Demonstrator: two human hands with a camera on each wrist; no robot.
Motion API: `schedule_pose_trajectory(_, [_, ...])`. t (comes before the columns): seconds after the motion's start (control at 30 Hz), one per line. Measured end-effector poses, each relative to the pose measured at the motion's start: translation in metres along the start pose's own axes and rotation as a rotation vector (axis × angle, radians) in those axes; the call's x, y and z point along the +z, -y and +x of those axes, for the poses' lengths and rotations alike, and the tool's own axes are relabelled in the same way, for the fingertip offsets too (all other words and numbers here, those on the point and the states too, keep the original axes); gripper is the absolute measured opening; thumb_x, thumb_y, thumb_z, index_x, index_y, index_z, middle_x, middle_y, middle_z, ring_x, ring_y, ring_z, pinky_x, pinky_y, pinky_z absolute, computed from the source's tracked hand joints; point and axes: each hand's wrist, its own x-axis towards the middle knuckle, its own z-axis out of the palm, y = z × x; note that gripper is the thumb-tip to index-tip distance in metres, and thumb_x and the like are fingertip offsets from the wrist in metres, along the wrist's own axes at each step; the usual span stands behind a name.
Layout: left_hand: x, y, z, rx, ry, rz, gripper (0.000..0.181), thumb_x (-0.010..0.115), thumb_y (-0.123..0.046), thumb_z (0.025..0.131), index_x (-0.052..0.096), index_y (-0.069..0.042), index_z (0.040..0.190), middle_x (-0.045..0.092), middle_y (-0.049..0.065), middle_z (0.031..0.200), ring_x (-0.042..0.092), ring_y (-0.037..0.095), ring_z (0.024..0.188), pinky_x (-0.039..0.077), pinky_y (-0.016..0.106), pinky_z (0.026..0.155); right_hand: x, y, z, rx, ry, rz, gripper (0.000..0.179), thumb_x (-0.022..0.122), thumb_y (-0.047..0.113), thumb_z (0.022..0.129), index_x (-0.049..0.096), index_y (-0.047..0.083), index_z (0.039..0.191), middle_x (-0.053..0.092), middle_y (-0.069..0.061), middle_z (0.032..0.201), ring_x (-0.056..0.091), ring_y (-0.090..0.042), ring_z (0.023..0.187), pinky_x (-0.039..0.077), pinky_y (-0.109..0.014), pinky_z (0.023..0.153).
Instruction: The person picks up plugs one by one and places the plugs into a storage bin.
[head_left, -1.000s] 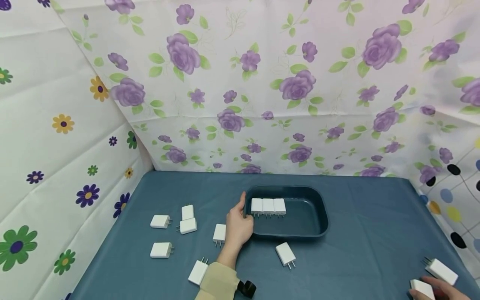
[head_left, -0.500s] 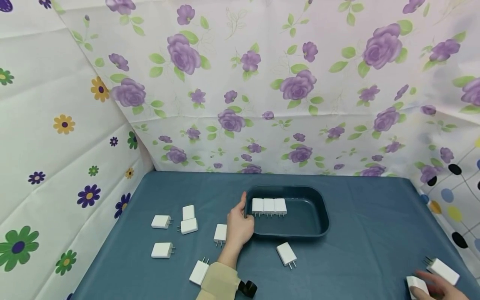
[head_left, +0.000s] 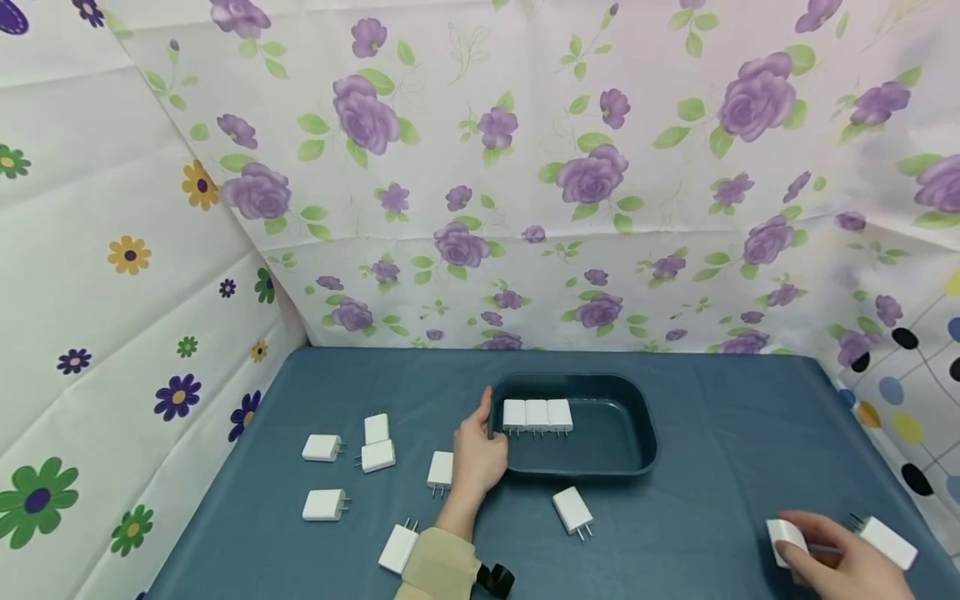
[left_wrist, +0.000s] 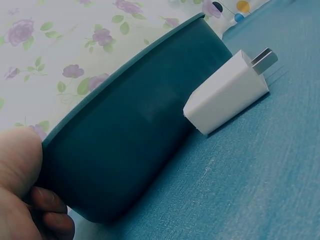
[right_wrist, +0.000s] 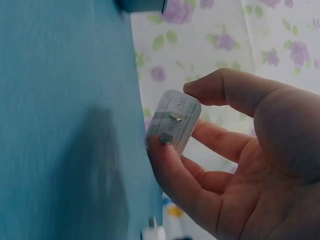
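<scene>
My left hand [head_left: 480,450] grips the left end of a dark teal tray [head_left: 611,437], with curled fingers against its wall in the left wrist view. Three white plug-in chargers [head_left: 536,415] stand side by side in the tray's left part, prongs toward me. At the far right, my right hand [head_left: 851,557] pinches another white charger [head_left: 785,543] between thumb and fingers. The right wrist view shows that charger's printed prong face [right_wrist: 175,120], held off the table. Just behind this hand lies one more charger [head_left: 887,542], partly covered by it.
In front of the tray lies a white charger [head_left: 572,510]. Several more are scattered left of my left arm, such as one near the sleeve [head_left: 398,548] and one farther left [head_left: 323,505]. Floral cloth [head_left: 525,208] walls the blue table [head_left: 720,433] at the back and sides.
My right hand has lifted the charger from the table and moved it left and slightly away from me. My left hand and the tray have stayed in place.
</scene>
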Motion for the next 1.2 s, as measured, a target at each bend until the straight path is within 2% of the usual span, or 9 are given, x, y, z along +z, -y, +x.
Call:
schedule_pose_trajectory(0.13, [0.0, -0.001, 0.0, 0.006, -0.006, -0.004, 0.082, 0.052, 0.012, 0.088, 0.045, -0.016, 0.165, 0.067, 0.04, 0.117, 0.014, 0.011, 0.044, 0.021, 0.028, 0.047, 0.002, 0.043, -0.013, -0.079, -0.01, 0.025, 0.079, 0.07, 0.051, 0.102, 0.047, -0.003, 0.155, 0.056, -0.033, 0.139, 0.068, -0.038, 0.103, 0.06, -0.048, 0.084])
schedule_pose_trajectory(0.17, [-0.001, -0.002, -0.001, 0.004, -0.002, -0.006, 0.082, 0.051, 0.012, 0.089, 0.044, -0.016, 0.165, 0.067, 0.043, 0.106, 0.014, 0.011, 0.044, 0.02, 0.028, 0.047, 0.002, 0.053, -0.015, -0.104, -0.018, 0.026, 0.078, 0.068, 0.052, 0.103, 0.047, 0.0, 0.157, 0.054, -0.032, 0.142, 0.066, -0.041, 0.108, 0.059, -0.049, 0.085])
schedule_pose_trajectory(0.43, [-0.001, -0.002, 0.0, 0.01, 0.002, -0.009, 0.082, 0.051, 0.012, 0.088, 0.044, -0.015, 0.165, 0.048, 0.019, 0.16, 0.016, 0.012, 0.044, 0.022, 0.028, 0.047, 0.016, 0.12, -0.025, -0.311, -0.142, 0.138, 0.075, 0.066, 0.063, 0.1, 0.054, 0.017, 0.158, 0.058, -0.021, 0.15, 0.064, -0.04, 0.124, 0.061, -0.043, 0.081])
schedule_pose_trajectory(0.5, [-0.001, -0.001, 0.001, 0.006, 0.007, -0.006, 0.082, 0.051, 0.012, 0.088, 0.044, -0.015, 0.165, 0.058, 0.025, 0.151, 0.015, 0.012, 0.044, 0.022, 0.028, 0.047, 0.024, 0.136, -0.024, -0.374, -0.177, 0.153, 0.07, 0.066, 0.061, 0.101, 0.056, 0.019, 0.156, 0.06, -0.018, 0.149, 0.065, -0.038, 0.123, 0.061, -0.039, 0.08])
schedule_pose_trajectory(0.6, [-0.002, 0.0, 0.001, -0.001, 0.007, 0.002, 0.083, 0.051, 0.011, 0.088, 0.044, -0.016, 0.166, 0.073, 0.031, 0.1, 0.014, 0.012, 0.044, 0.02, 0.029, 0.047, 0.038, 0.161, -0.02, -0.478, -0.204, 0.188, 0.06, 0.068, 0.052, 0.103, 0.059, 0.02, 0.153, 0.062, -0.015, 0.145, 0.066, -0.034, 0.121, 0.06, -0.033, 0.077])
schedule_pose_trajectory(0.67, [-0.002, 0.0, 0.001, -0.002, 0.003, -0.002, 0.082, 0.051, 0.011, 0.088, 0.044, -0.016, 0.166, 0.061, 0.025, 0.064, 0.013, 0.012, 0.045, 0.02, 0.029, 0.048, 0.048, 0.176, -0.013, -0.543, -0.207, 0.215, 0.053, 0.069, 0.046, 0.104, 0.062, 0.02, 0.15, 0.066, -0.013, 0.139, 0.068, -0.03, 0.117, 0.059, -0.031, 0.078])
schedule_pose_trajectory(0.73, [-0.002, 0.0, 0.001, 0.0, 0.001, -0.004, 0.082, 0.051, 0.011, 0.088, 0.044, -0.015, 0.165, 0.048, 0.013, 0.049, 0.012, 0.012, 0.045, 0.019, 0.029, 0.048, 0.059, 0.188, -0.006, -0.595, -0.209, 0.237, 0.047, 0.071, 0.04, 0.105, 0.064, 0.02, 0.147, 0.069, -0.01, 0.132, 0.069, -0.026, 0.113, 0.058, -0.031, 0.08])
schedule_pose_trajectory(0.9, [-0.001, 0.001, 0.001, 0.004, 0.013, -0.004, 0.082, 0.051, 0.012, 0.088, 0.043, -0.014, 0.166, 0.041, -0.001, 0.045, 0.011, 0.011, 0.046, 0.019, 0.029, 0.048, 0.09, 0.204, 0.01, -0.63, -0.197, 0.241, 0.041, 0.073, 0.03, 0.104, 0.067, 0.02, 0.143, 0.068, -0.007, 0.132, 0.07, -0.025, 0.114, 0.059, -0.038, 0.085])
schedule_pose_trajectory(1.2, [-0.001, 0.002, 0.0, 0.0, 0.009, -0.002, 0.082, 0.051, 0.012, 0.087, 0.044, -0.014, 0.165, 0.056, 0.007, 0.056, 0.014, 0.012, 0.047, 0.02, 0.031, 0.049, 0.112, 0.228, 0.044, -0.608, -0.239, 0.04, 0.041, 0.072, 0.02, 0.104, 0.067, 0.011, 0.144, 0.065, -0.018, 0.128, 0.064, -0.028, 0.095, 0.053, -0.048, 0.08])
